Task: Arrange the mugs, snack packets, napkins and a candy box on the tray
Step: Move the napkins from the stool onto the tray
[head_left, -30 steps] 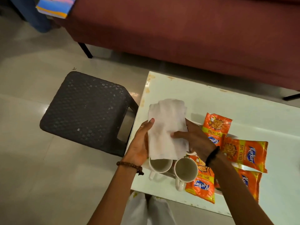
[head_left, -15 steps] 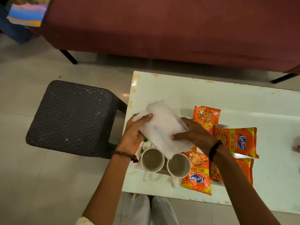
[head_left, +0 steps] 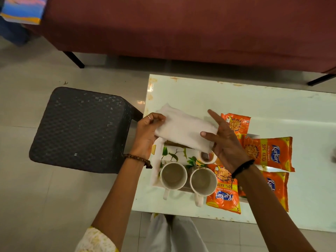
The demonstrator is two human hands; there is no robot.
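Both hands are holding the white napkin (head_left: 183, 130) in the air above the far end of the tray (head_left: 156, 171), which is sitting on the white bench (head_left: 200, 93). The left hand (head_left: 147, 135) is pinching the napkin's left end, fingers (head_left: 156, 118) closed on the fabric, a ring showing on one of them. The right hand (head_left: 225, 142) is gripping the right end with its thumb on top, while its index finger is pointing out straight, away from the cloth. Below the napkin, two empty white mugs (head_left: 173, 176) are standing side by side on the tray, handles pointing toward the person. Orange snack packets (head_left: 267, 153) are lying to the right, partly on the tray, one tucked against the right mug (head_left: 203, 181). A dark stool (head_left: 81, 128) is standing left of the bench.
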